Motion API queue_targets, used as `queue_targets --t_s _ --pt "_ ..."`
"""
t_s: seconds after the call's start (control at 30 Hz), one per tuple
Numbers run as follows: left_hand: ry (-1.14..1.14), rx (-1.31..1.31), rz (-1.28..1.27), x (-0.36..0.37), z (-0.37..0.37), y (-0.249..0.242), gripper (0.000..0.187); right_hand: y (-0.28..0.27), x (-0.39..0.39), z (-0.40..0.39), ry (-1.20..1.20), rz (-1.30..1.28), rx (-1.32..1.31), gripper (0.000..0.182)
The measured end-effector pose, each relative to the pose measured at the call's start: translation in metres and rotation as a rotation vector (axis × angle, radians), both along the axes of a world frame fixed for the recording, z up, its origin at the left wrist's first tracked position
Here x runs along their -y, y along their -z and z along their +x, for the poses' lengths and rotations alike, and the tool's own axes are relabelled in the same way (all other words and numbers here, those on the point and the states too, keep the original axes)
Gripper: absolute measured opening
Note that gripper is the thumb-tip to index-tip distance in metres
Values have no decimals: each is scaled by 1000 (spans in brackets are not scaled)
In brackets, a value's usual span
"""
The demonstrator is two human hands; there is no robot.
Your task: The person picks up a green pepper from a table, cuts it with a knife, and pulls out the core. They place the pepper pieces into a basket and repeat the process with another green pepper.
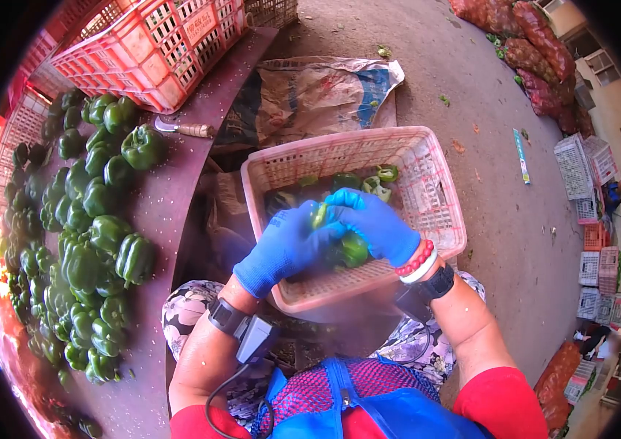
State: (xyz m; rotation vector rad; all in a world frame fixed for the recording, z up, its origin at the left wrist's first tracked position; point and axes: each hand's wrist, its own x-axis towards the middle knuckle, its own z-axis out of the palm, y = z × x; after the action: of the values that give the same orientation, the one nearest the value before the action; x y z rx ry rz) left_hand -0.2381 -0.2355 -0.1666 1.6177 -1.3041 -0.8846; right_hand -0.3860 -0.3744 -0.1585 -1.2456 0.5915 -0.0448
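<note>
Both my hands wear blue gloves and meet over a pink plastic crate [358, 293]. My left hand [288, 241] is closed, its fingertips against a pale green piece of bell pepper [319, 214]. From the other side my right hand [375, 225] curls its fingers round the same piece, hiding much of it. Below the hands, a green bell pepper [355, 249] and several others lie in the crate, among them a cut-open one [377, 189] near the far wall.
At left, a table [167, 212] carries a large heap of green bell peppers [83, 263]. A curved knife [187, 129] with a wooden handle lies near its edge, beside a red crate [156, 55]. Behind my crate is a flattened sack [310, 99]. Filled red sacks [537, 51] stand far right.
</note>
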Motion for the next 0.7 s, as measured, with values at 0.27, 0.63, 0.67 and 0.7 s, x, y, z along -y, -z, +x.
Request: queue_targets --t_s 0.27,0.63,0.67,0.7 --pt "136 342 49 -10 4 -4 36 10 -3 -4 -102 86 63 20" --pt "-232 245 188 -76 9 -84 25 3 16 -15 15 66 13 27" --pt "-390 141 181 -106 13 -100 29 6 19 -21 8 52 -2 28" --pt "-536 224 117 -144 19 -104 27 19 21 -28 -19 96 87 33"
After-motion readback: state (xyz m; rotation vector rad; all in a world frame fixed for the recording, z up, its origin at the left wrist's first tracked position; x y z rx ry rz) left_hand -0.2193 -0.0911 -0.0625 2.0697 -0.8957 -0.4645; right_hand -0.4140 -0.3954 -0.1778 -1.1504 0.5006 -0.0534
